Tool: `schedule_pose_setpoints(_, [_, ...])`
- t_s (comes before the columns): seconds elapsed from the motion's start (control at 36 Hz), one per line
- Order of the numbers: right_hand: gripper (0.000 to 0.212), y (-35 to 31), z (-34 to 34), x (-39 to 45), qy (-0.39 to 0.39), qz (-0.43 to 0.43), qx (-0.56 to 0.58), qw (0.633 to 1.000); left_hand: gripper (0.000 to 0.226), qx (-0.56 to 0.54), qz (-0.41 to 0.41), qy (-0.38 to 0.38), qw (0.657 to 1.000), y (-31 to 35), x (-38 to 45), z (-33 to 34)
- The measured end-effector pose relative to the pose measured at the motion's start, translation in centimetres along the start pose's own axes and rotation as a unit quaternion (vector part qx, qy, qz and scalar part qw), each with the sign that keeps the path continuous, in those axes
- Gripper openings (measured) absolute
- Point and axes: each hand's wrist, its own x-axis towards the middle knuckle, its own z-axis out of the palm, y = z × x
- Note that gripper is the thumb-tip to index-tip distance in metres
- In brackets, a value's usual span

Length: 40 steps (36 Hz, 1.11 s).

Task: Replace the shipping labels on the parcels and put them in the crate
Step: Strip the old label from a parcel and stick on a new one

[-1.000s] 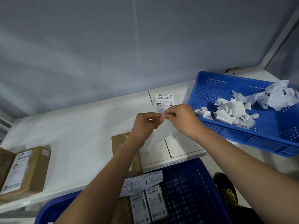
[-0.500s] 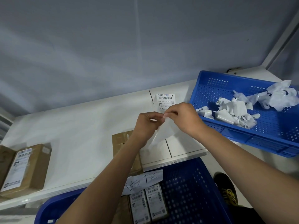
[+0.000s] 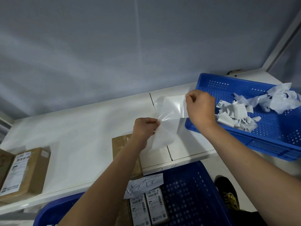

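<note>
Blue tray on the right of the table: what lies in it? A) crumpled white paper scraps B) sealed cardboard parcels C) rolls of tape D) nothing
A: the blue tray holds a pile of crumpled white paper scraps, some showing printed codes; no parcels or tape lie there.

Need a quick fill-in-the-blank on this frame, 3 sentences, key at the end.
1. The left hand and right hand peel a label from its translucent ____.
2. The crate on the table beside the right hand holds crumpled ____.
3. The brown parcel at the table's left edge has a ____ stuck on its top.

Missing words: backing sheet; paper scraps; shipping label
</note>
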Motion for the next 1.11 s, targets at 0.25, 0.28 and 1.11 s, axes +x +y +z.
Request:
schedule_pose_setpoints(0.25, [0.021,0.6,-1.8,2.1,0.085,-0.021,-0.048,0.995,0.011,0.007,-0.030,0.017,0.999,-0.6,0.2,0.1])
schedule_pose_setpoints(0.28, [0.021,0.6,-2.0,2.3,0.094,-0.024,-0.050,0.994,0.010,0.005,-0.033,0.017,0.999,-0.6,0.2,0.1])
schedule_pose_setpoints(1.11, [0.023,0.4,-3.3,3.4,0.173,0.028,0.017,0.984,0.014,0.072,-0.060,-0.040,0.995,-0.5,-1.6,1.2])
